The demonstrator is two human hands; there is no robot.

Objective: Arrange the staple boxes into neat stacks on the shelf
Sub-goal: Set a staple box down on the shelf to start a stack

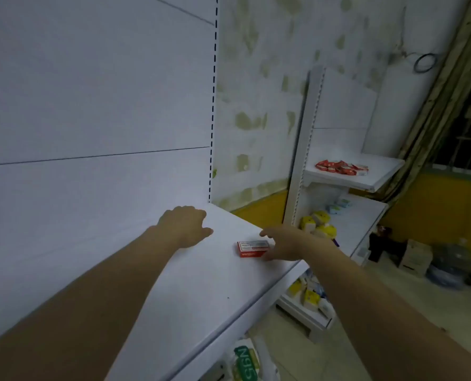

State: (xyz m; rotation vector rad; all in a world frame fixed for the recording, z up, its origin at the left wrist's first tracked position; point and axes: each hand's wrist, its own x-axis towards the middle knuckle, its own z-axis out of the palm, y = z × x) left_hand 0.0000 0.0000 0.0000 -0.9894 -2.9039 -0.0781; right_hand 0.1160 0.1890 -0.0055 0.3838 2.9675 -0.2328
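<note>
Head: R hand [283, 243] touches staple box [253, 248] on shelf [201, 284]; L hand [185, 226] nearby.

Reaching forward, left hand [186, 225] and right hand [283, 243] loosely spread.

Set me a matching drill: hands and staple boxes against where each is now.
1 left hand
2 right hand
3 single staple box
4 pile of red boxes

A heaped on the far shelf
B resting on the near shelf, towards the back
C lying near the near shelf's front edge
D spread at the single staple box's right end

Pairs: 1-B, 2-D, 3-C, 4-A
</note>
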